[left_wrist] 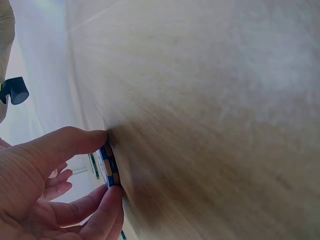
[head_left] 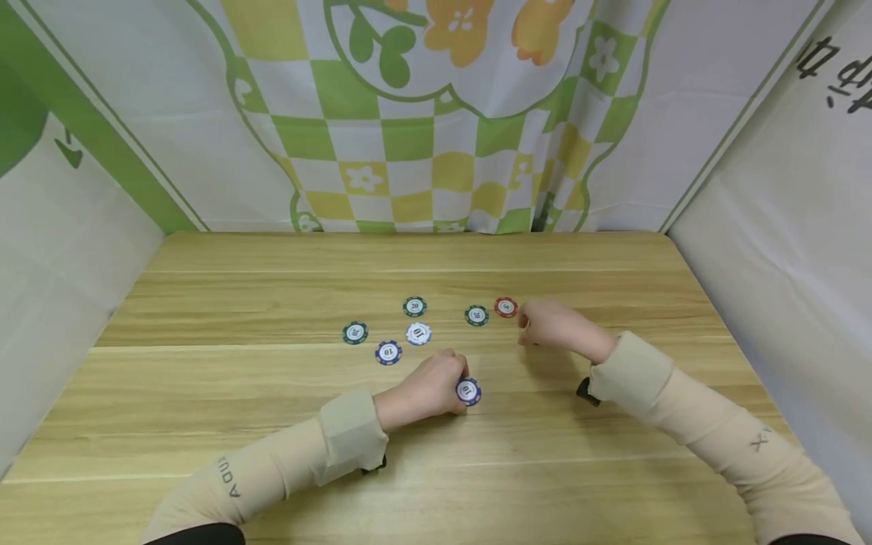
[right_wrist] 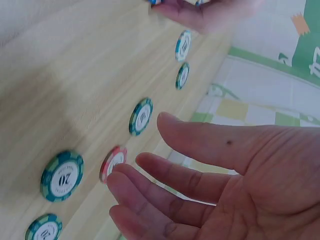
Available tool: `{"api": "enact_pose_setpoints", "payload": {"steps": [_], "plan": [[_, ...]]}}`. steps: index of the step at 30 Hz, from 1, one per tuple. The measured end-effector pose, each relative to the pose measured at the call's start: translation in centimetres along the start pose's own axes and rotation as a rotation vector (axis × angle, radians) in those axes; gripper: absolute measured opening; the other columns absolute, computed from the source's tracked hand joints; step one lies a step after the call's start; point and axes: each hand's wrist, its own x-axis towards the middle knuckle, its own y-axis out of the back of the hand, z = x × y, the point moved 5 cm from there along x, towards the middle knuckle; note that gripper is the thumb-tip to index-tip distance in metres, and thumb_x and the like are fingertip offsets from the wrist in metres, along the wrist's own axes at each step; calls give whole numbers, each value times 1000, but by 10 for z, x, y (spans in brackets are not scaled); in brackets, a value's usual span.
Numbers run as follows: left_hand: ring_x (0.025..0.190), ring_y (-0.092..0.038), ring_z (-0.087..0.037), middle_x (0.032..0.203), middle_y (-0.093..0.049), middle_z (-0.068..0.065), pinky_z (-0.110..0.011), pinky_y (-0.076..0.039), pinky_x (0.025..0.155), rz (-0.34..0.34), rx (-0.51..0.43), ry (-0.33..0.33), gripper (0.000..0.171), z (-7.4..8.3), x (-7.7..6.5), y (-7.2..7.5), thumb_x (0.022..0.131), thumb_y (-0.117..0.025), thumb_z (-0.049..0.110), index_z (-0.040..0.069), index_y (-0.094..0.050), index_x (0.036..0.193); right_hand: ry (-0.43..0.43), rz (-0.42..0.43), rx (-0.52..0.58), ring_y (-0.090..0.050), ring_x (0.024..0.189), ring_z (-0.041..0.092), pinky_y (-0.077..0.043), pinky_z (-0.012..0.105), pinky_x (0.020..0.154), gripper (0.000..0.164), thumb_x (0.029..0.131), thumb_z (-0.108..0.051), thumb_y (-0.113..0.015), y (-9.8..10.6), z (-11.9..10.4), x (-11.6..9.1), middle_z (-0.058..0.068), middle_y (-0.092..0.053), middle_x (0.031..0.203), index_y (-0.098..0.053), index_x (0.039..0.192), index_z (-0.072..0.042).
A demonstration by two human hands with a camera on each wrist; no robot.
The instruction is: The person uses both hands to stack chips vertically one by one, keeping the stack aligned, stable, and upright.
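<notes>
Near the table's middle, my left hand (head_left: 428, 384) pinches a blue poker chip (head_left: 467, 391) marked 10. Its thumb and fingertips grip the chip's edge close to the wood, as the left wrist view shows. Farther right, my right hand (head_left: 560, 328) has loosely bent fingers and a raised thumb, with nothing held between them. Just left of it lies a red chip (head_left: 506, 306), its fingertips overlapping that chip in the right wrist view. Beside the red one is a green chip (head_left: 477, 315). Another green chip (right_wrist: 62, 176), marked 20, is hidden by the right hand in the head view.
Left of centre, a green chip (head_left: 414, 306), a white chip (head_left: 418, 333), a second blue chip (head_left: 389, 353) and a further green chip (head_left: 355, 332) lie flat on the wooden table (head_left: 204, 303). A patterned curtain (head_left: 409, 151) hangs behind the far edge.
</notes>
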Motion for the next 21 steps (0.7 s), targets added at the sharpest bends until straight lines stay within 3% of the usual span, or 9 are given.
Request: {"api": "enact_pose_setpoints", "payload": {"steps": [11,21], "plan": [[73,-50,-13,82,-53,-2,-23,-45,67,1,-4,2,37,0,0,-1,59,-81,13,3,-61,89,-62,41,15,-57,95,31,-47,42,81,33,81,-10,-64,-2,23,9,22,-59,108,-57,107,9],[74,-49,-13,82,-52,-2,-23,-45,67,4,-10,-4,37,-1,-1,-1,60,-81,13,3,-61,89,-89,128,89,-54,89,28,-45,43,80,37,79,-14,-68,-9,45,14,22,-58,106,-56,106,9]]}}
